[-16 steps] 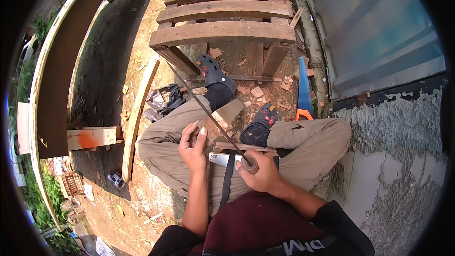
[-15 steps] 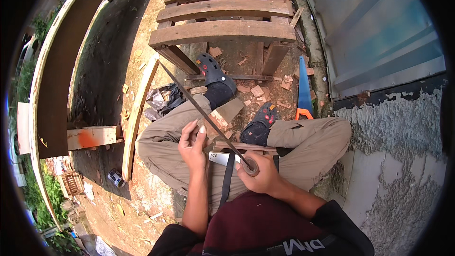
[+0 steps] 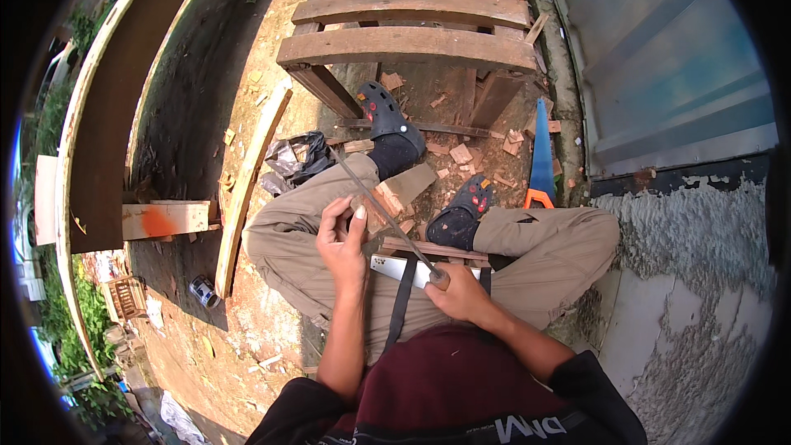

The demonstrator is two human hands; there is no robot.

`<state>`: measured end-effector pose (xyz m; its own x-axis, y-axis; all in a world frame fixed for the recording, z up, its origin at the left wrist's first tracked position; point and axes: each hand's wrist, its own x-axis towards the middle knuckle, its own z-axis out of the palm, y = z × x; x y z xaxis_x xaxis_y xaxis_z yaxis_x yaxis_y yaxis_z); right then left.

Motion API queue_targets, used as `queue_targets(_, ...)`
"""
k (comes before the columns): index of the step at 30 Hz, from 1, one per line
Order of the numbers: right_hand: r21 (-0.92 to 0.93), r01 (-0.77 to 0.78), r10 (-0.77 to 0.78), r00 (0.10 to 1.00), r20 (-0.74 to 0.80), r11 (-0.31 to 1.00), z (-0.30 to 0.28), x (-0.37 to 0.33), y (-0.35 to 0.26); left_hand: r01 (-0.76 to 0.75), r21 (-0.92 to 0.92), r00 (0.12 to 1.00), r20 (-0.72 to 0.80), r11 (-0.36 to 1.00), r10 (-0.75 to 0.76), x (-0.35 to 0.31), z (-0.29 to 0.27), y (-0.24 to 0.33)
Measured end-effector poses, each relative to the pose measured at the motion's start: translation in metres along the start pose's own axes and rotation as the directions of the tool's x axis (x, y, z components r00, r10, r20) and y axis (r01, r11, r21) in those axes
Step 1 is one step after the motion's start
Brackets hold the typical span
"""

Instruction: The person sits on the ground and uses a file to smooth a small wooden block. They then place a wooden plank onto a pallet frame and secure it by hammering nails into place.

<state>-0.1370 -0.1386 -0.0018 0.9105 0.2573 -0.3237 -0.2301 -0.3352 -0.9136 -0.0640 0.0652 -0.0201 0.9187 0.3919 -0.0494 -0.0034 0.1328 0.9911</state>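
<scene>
My right hand (image 3: 461, 292) is wrapped round the wooden handle (image 3: 440, 279) of a file. The file's long thin metal shaft (image 3: 381, 208) slants up and to the left over my lap. Close beside the shaft, my left hand (image 3: 342, 239) is raised with thumb and fingers half curled and apart, gripping nothing that I can see. Beneath the file a pale flat blade (image 3: 387, 266) with small holes near its end, like a saw's, lies across my lap. A black strap (image 3: 402, 301) passes over it. Pieces of wood (image 3: 428, 249) lie just beyond the blade.
A slatted wooden bench (image 3: 404, 43) stands ahead. A blue saw with an orange handle (image 3: 540, 156) lies to the right, near a metal sheet wall (image 3: 659, 58). To the left are a long plank (image 3: 251, 189), a black plastic bag (image 3: 309, 156) and a can (image 3: 203, 291). Wood scraps (image 3: 461, 154) litter the ground.
The file's tip has swung down and nearer, its shaft now looking shorter. My right hand has shifted slightly right, and my left hand stays raised beside the shaft. The whole view has shifted slightly.
</scene>
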Motion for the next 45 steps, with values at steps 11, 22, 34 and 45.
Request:
queue_targets(11,-0.008,0.057,-0.057,0.997,-0.052,0.998,-0.005,0.004,-0.01,-0.026,-0.088,1.0,-0.009,0.996,0.026,-0.002,0.01,-0.007)
queue_targets(22,0.059,0.165,-0.16,0.984,-0.08,0.985,-0.003,-0.001,-0.044,-0.051,-0.021,0.998,-0.036,0.998,0.05,-0.008,0.002,-0.001)
queue_targets(34,0.098,0.171,-0.162,0.982,-0.094,0.98,-0.009,0.0,-0.039,0.132,-0.162,0.991,0.051,0.978,-0.125,-0.01,-0.008,-0.001)
queue_targets(45,0.064,0.131,-0.133,0.991,0.03,0.989,-0.02,-0.002,-0.055,0.18,-0.154,0.983,-0.005,0.972,-0.183,-0.011,-0.011,0.003)
